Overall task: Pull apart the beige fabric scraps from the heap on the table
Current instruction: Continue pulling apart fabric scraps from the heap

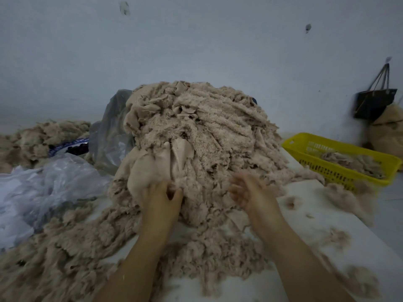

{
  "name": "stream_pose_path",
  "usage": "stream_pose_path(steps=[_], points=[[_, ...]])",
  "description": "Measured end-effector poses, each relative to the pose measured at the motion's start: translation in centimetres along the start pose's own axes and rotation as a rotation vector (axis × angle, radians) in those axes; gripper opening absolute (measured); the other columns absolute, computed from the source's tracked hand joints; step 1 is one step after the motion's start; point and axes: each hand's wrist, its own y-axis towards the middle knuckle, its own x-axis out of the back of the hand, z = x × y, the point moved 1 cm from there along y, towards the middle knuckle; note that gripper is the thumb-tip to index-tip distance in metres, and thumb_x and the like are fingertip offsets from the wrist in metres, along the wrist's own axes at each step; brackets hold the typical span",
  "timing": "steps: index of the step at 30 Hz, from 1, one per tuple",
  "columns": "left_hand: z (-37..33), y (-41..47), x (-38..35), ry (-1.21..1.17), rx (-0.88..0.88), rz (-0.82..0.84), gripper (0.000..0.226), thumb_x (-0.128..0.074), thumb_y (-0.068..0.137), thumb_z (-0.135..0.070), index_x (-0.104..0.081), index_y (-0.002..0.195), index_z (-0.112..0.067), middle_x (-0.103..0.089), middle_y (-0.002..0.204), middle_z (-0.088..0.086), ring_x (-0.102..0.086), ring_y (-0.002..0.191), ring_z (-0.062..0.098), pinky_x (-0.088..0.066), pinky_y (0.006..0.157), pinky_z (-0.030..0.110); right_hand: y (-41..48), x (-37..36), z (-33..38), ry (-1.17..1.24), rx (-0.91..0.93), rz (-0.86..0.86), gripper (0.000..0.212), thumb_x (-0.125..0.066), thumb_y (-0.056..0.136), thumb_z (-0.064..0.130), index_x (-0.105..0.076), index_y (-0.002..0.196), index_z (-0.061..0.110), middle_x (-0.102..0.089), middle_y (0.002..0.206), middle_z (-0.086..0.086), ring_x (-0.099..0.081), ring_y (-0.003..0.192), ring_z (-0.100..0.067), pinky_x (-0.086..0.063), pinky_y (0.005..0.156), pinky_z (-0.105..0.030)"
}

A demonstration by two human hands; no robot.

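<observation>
The left hand (161,198) is gripping a beige scrap (148,171) on the heap (207,127). The right hand (248,192) is hovering alongside, blurred, fingers loose, holding nothing.

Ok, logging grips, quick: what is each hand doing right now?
Left hand: grips a smooth beige fabric scrap on the heap.
Right hand: open, blurred, holding nothing.

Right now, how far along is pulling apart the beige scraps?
Done: loose scraps lie strewn on the table, and some lie in the yellow basket. In hand: the left hand grips a smooth beige piece on the heap; the right hand, blurred, looks open beside it. Left: most of the tall heap.
</observation>
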Motion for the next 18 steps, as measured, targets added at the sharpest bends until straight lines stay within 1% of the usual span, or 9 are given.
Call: stream_pose_path(steps=[2, 4, 6, 7, 9, 12, 15, 16, 18], points=[[-0.3, -0.3, 0.0, -0.081, -0.056, 0.015, 0.024, -0.057, 0.097, -0.023, -0.058, 0.076, -0.012, -0.060, 0.076, 0.006, -0.059, 0.080, 0.017, -0.040, 0.064, 0.026, -0.2, -0.7, -0.7, -0.213, 0.039, 0.104, 0.016, -0.060, 0.098, 0.029, -0.069, 0.100, 0.016, -0.074, 0.095, -0.003, -0.070, 0.070, -0.009, -0.053, 0.060, -0.020], [-1.7, -1.0, 0.3, -0.223, -0.123, 0.059, 0.018, -0.057, 0.099, -0.023, -0.059, 0.081, -0.024, -0.061, 0.076, -0.003, -0.058, 0.074, 0.004, -0.040, 0.059, 0.013, -0.8, -1.5, -1.4, -0.470, 0.130, 0.235, 0.016, -0.062, 0.097, 0.031, -0.063, 0.112, 0.030, -0.067, 0.109, 0.010, -0.069, 0.082, -0.001, -0.052, 0.066, -0.015], [-2.9, -1.8, 0.1, -0.282, -0.272, 0.119, 0.015, -0.058, 0.099, -0.021, -0.060, 0.088, -0.031, -0.061, 0.089, -0.011, -0.057, 0.086, -0.001, -0.041, 0.070, 0.009, -1.1, -2.1, -2.0, -0.660, 0.227, 0.331, 0.030, -0.063, 0.095, 0.031, -0.055, 0.123, 0.041, -0.059, 0.118, 0.020, -0.060, 0.102, 0.008, -0.050, 0.084, -0.014], [-3.3, -2.2, 0.0, -0.287, -0.354, 0.142, 0.011, -0.058, 0.098, -0.022, -0.061, 0.091, -0.030, -0.060, 0.096, -0.012, -0.056, 0.093, 0.000, -0.042, 0.077, 0.010, -1.2, -2.2, -2.1, -0.715, 0.269, 0.343, 0.030, -0.061, 0.095, 0.028, -0.055, 0.118, 0.047, -0.059, 0.115, 0.022, -0.056, 0.102, 0.013, -0.046, 0.085, -0.010], [-3.6, -2.6, -0.2, -0.355, -0.414, 0.171, 0.009, -0.053, 0.098, -0.025, -0.060, 0.094, -0.030, -0.060, 0.098, -0.013, -0.058, 0.095, 0.000, -0.044, 0.081, 0.011, -1.4, -2.3, -1.8, -0.786, 0.321, 0.309, 0.027, -0.059, 0.096, 0.023, -0.056, 0.105, 0.048, -0.062, 0.103, 0.022, -0.056, 0.089, 0.018, -0.042, 0.071, -0.002], [-3.3, -2.2, 0.0, -0.520, -0.191, 0.158, 0.022, -0.049, 0.104, -0.029, -0.055, 0.086, -0.040, -0.060, 0.066, -0.009, -0.056, 0.060, 0.002, -0.047, 0.059, 0.016, -1.2, -1.8, -1.1, -0.729, 0.298, 0.188, 0.012, -0.058, 0.098, 0.024, -0.055, 0.095, 0.035, -0.060, 0.084, 0.017, -0.054, 0.069, 0.012, -0.040, 0.057, -0.006], [-3.0, -1.7, 0.4, -0.709, 0.091, 0.072, 0.020, -0.050, 0.103, -0.030, -0.057, 0.084, -0.028, -0.061, 0.074, -0.001, -0.058, 0.071, 0.013, -0.055, 0.071, 0.041, -1.1, -1.3, -0.6, -0.734, 0.363, 0.096, 0.035, -0.055, 0.100, 0.031, -0.036, 0.071, 0.025, -0.039, 0.057, 0.012, -0.036, 0.048, -0.002, -0.030, 0.046, -0.014], [-3.0, -1.6, 0.5, -0.776, 0.157, 0.071, 0.021, -0.050, 0.103, -0.032, -0.058, 0.085, -0.024, -0.064, 0.074, -0.002, -0.061, 0.073, 0.013, -0.056, 0.070, 0.042, -1.2, -1.2, -0.3, -0.676, 0.339, 0.074, 0.037, -0.054, 0.101, 0.034, -0.036, 0.069, 0.026, -0.040, 0.052, 0.014, -0.034, 0.045, -0.002, -0.029, 0.044, -0.014], [-3.2, -1.6, 0.7, -0.863, 0.196, 0.095, 0.025, -0.053, 0.101, -0.035, -0.058, 0.083, -0.018, -0.065, 0.065, -0.008, -0.060, 0.062, 0.006, -0.054, 0.056, 0.028, -1.4, -1.2, 0.2, -0.448, 0.223, 0.084, 0.037, -0.053, 0.101, 0.040, -0.051, 0.065, 0.031, -0.049, 0.051, 0.023, -0.046, 0.049, 0.003, -0.036, 0.049, -0.008]])
